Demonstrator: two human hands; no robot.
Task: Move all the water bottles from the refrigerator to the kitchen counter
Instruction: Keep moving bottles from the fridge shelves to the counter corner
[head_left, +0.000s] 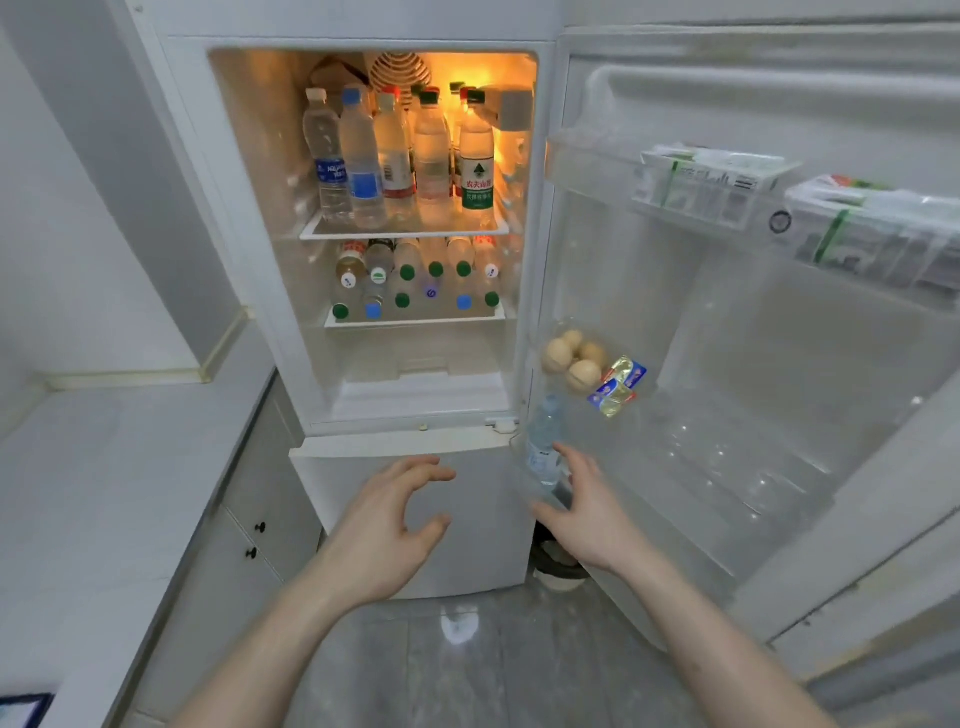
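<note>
1. While both hands reach in with spread, empty fingers, the right hand (582, 499) nears the door bottle (545, 441); the left hand (389, 519) hovers.
2. Packed shelf bottles (405, 156) could topple if knocked, and none stands on the surface (104, 467).

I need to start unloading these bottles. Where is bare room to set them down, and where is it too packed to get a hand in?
The counter, left of the fridge and bordered by the wall, shows bare white surface. The bottom door bin, beyond the door bottle at the right hand, looks mostly bare. The top shelf and second shelf are packed.
</note>
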